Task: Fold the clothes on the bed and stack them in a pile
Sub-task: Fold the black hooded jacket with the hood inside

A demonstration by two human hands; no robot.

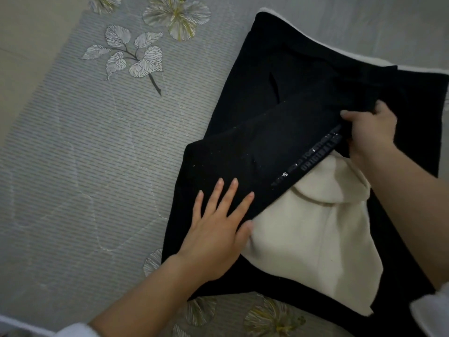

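Observation:
A black garment with a cream fleece lining lies on the bed at the right. A black printed band runs along its folded-over edge. My left hand lies flat with fingers spread on the black flap, its thumb tucked under the edge against the cream lining. My right hand grips the upper end of the same flap by the band, fingers curled over the black cloth. A white edge of cloth shows beneath the garment's far side.
The bed cover is grey, ribbed and printed with leaves and flowers, and it stretches bare to the left of the garment. A pale floor or wall strip borders the bed at far left. White sleeves show at both wrists.

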